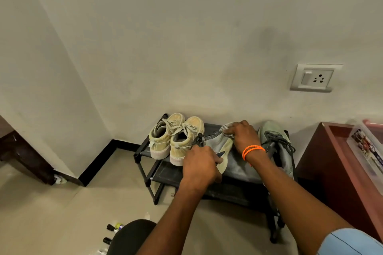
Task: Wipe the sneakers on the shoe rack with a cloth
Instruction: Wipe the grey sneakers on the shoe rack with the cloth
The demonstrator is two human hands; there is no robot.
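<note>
The head camera looks down at a low black shoe rack [145, 152] standing against a pale wall, with both bare arms reaching forward onto its top shelf. In the middle of that shelf lies a grey sneaker [217, 145] with a pale yellow sole, its long axis running away from the person, toe toward the wall and heel toward the camera. The left hand [200, 166] is at the near, heel end, fingers curled around the shoe's side and sole to steady it. The right hand [242, 136], with an orange bracelet [253, 150] at the wrist, sits over the far, toe end, clutching a small light cloth [227, 128] and pressing it on the toe. So the two hands are apart, one at each end of the same shoe, and the wiping hand is the farther one. Judging from this, the wipe would run along the shoe's length, from the toe back toward the left hand. To the left, just beside the grey shoe, stands a pair of beige sneakers [176, 136], toes also toward the wall. To the right, nearer the right arm, lies a second grey sneaker [277, 141] with dark laces, partly hidden behind the forearm. A wall socket [315, 77] is fixed above, and a reddish cabinet [331, 161] stands at the far right.
</note>
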